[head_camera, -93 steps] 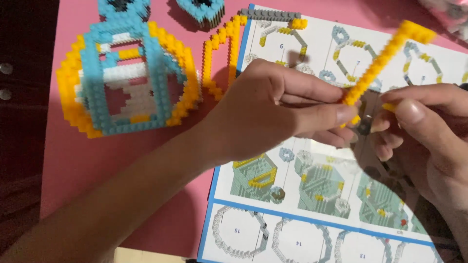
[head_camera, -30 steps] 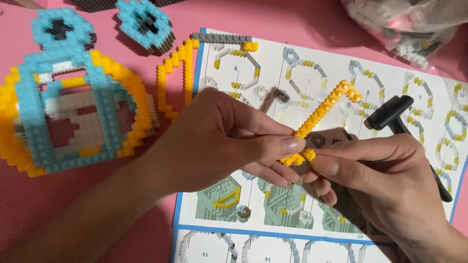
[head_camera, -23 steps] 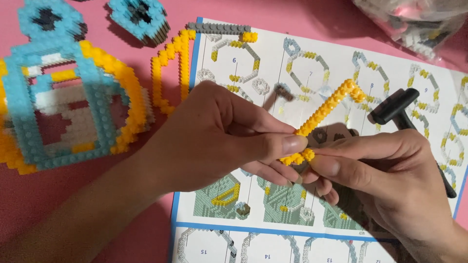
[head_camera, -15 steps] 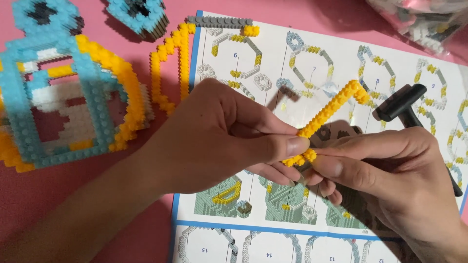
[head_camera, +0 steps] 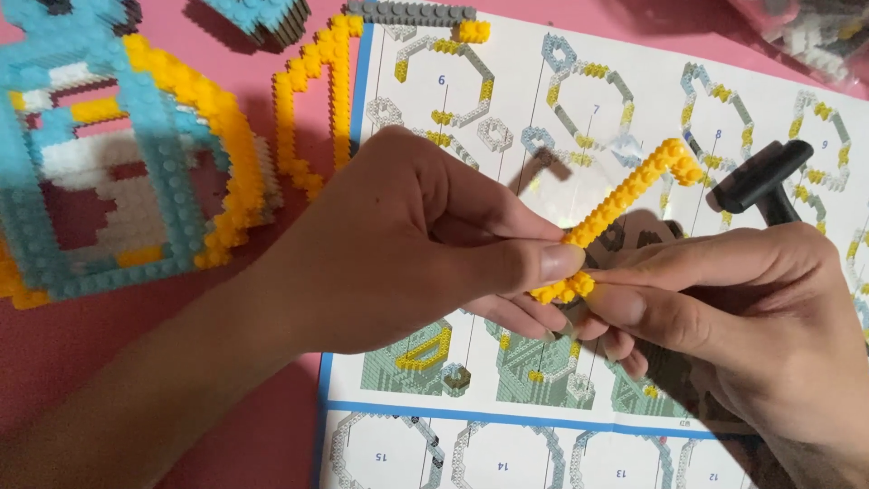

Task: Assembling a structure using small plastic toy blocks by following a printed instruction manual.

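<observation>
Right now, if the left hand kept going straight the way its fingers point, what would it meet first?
Pointing rightward, the left hand would probably meet the right hand first; their fingertips already nearly touch around the yellow brick strip.

The fingers [head_camera: 543,264] hide the yellow brick strip's [head_camera: 625,195] lower end.

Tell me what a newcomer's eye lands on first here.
Mid-frame, the left hand and right hand pinch a thin yellow brick strip over the instruction sheet. At far left on the pink surface sits a large blue, yellow and white brick model. A black tool lies upper right.
</observation>
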